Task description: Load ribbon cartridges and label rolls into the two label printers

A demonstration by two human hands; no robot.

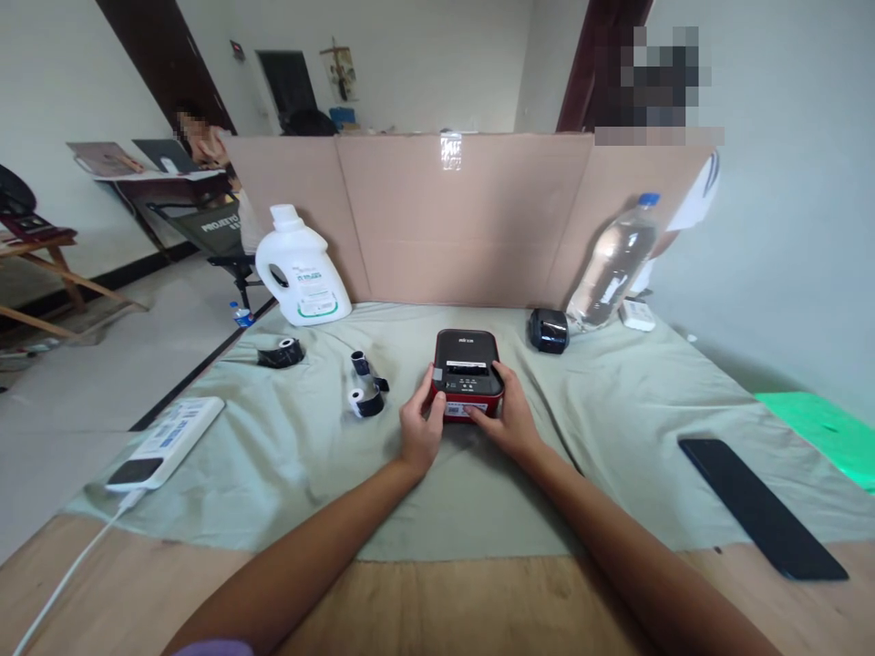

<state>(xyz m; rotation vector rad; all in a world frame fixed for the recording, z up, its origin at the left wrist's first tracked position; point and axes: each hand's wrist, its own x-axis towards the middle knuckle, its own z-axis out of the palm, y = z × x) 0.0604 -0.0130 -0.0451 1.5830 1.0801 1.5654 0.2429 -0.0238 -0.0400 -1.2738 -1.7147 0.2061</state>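
Nearest, bare wood of the counter [424, 610] shows at the front edge, and both forearms cross it onto a pale green cloth [307, 474] that covers the rest. The left hand [420, 428] grips the left side of a small red-and-black label printer [468, 372], thumb on its top corner; the right hand [509, 421] clasps the right side, fingers along the front edge. The printer sits on the cloth near the middle, lid closed.

Left of it lie two label rolls [367, 387] close together, and a black tape roll [281, 352] farther left. At the left edge a white power strip [168, 439] rests with a dark phone on its near end and a white cable trailing off the front. To the right a black phone [758, 506] lies across the cloth's edge, with open cloth between it and the printer.

Farther back stand a capped white detergent jug [301, 269], contents hidden, a small black device [548, 329], and a leaning clear water bottle [615, 264], its fill level unclear. A cardboard screen [444, 219] walls the far edge.
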